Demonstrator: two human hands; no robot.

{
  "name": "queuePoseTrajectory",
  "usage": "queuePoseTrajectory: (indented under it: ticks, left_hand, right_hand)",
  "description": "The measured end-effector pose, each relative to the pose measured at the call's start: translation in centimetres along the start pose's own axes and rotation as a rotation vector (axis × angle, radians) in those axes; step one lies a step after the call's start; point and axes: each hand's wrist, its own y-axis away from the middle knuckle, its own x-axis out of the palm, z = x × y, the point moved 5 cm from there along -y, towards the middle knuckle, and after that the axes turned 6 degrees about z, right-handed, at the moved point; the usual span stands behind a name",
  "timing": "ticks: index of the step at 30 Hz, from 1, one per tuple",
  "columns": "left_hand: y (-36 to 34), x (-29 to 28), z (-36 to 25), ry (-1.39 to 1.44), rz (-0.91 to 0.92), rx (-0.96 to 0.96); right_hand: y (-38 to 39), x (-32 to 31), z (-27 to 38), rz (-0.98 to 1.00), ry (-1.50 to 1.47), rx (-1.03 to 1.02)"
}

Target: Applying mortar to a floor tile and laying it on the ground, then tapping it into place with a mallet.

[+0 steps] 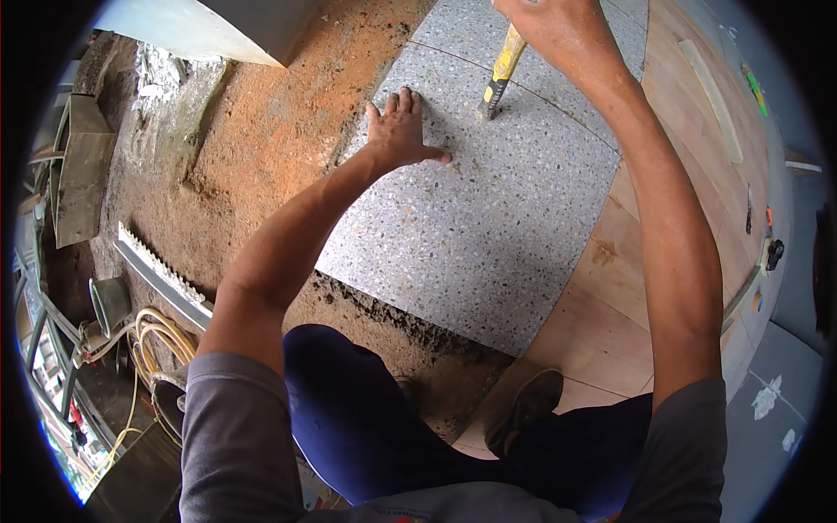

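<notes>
My left hand (398,131) lies with fingers spread on a grey speckled terrazzo tile (462,235), near its upper left edge. My right hand (554,33) is closed around a tool with a yellow-and-black handle (506,61) at the top of the view; the tool's lower end rests on or just above the tile, right of my left hand. Its upper end is hidden by the hand and the frame's top. Dark, crumbly mortar (392,309) shows along the tile's lower edge, and more terrazzo tiles (580,74) adjoin it above.
Orange-brown screed (279,113) lies left, with a long trowel-like bar (161,270), coiled hose (161,336) and metal pieces (83,174). Wood boards (610,288) run along the right, with a pale strip (711,100) and small tools (772,253). A pale box-like object (209,22) stands upper left.
</notes>
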Motion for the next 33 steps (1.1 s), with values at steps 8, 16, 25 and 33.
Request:
queuePoseTrajectory:
  ticks: [8,16,25,33]
  left_hand:
    - [0.7,-0.2,1.5,0.110,-0.088,-0.006]
    - [0.3,-0.2,1.7,0.135,-0.096,-0.008]
    - [0.2,-0.9,2.2,0.088,-0.035,-0.026]
    - [0.5,-1.2,2.3,0.078,-0.035,-0.019]
  right_hand:
    - [-4.6,3.2,3.9,-0.164,-0.126,-0.202]
    - [-7.4,4.6,4.7,-0.196,-0.158,-0.254]
    - [-9.4,6.0,3.9,-0.238,-0.206,-0.338]
    - [-9.3,5.5,4.9,-0.124,-0.144,-0.192]
